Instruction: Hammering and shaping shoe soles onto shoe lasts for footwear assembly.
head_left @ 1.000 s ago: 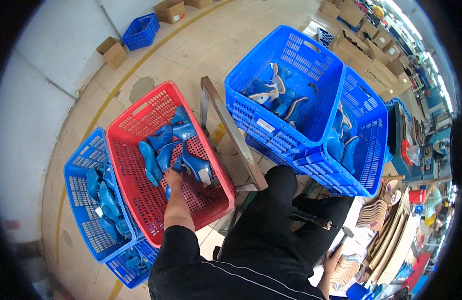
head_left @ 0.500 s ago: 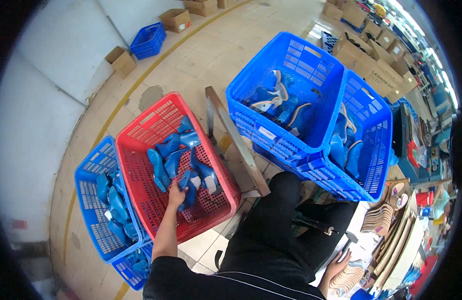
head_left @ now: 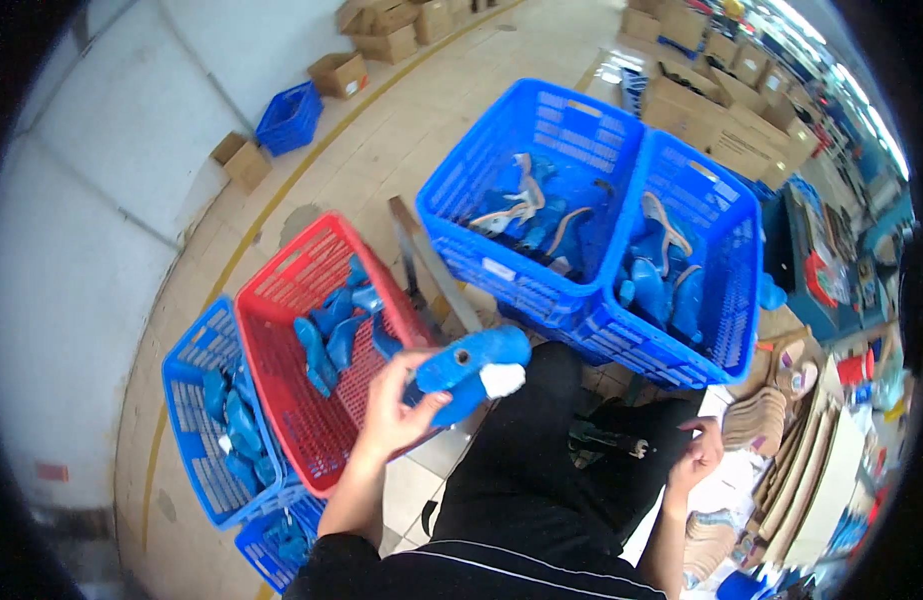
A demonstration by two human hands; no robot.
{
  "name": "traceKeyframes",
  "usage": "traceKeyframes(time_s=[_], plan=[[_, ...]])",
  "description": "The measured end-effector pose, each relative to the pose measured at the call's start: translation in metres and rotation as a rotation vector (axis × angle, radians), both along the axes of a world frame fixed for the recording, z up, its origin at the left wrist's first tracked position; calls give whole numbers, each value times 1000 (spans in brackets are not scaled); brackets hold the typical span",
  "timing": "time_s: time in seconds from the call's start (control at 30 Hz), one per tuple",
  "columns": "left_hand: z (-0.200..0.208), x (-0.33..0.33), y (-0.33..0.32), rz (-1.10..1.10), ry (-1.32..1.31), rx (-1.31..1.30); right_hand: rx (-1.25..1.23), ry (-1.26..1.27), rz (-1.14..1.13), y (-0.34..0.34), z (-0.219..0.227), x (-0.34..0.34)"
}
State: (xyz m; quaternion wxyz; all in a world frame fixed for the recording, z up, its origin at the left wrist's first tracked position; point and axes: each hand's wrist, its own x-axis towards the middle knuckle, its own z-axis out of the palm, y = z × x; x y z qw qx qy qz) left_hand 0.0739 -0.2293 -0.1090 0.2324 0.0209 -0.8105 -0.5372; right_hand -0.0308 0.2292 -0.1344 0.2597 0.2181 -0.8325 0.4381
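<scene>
My left hand (head_left: 397, 405) grips a pair of blue shoe lasts (head_left: 477, 358), lifted above the near edge of the red crate (head_left: 327, 470). The upper last has a dark round hole, and a white patch (head_left: 502, 380) shows on the lower one. More blue lasts (head_left: 332, 330) lie loose inside that crate. My right hand (head_left: 697, 455) is beside my right knee with its fingers curled; whether it holds anything is hidden. Between my legs stands a dark metal post (head_left: 612, 440).
Two blue crates (head_left: 582, 300) ahead hold lasts with insoles on them. A metal bar (head_left: 432, 260) runs beside the red crate. Another blue crate (head_left: 182, 440) of lasts stands at far left. Stacked insoles (head_left: 757, 420) lie at right. Cardboard boxes (head_left: 337, 75) line the wall.
My left hand has lifted the blue lasts out of the red crate and toward me. My right hand has moved up from the insoles and hammer to my knee; the hammer no longer shows.
</scene>
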Motion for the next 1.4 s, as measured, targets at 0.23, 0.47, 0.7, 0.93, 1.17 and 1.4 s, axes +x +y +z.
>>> traceKeyframes(time_s=[0.23, 0.47, 0.7, 0.93, 1.17, 1.4], plan=[[-5, -64, 143, -604, -105, 422, -306, -421, 463, 4, 33, 38], [-61, -69, 245, -904, -825, 685, -401, -755, 477, 51, 6, 90], [-70, -94, 272, -829, -1066, 384, -762, -976, 373, 59, -29, 96], [-42, -135, 278, -985, -1635, 720, -837, -1239, 149, 68, 17, 52], [-155, -134, 199, -1395, -1511, 1656, -944, -1339, 244, 75, -14, 36], [-67, -78, 207, -544, -1094, 1697, -571, -929, -223, 137, -55, 18]])
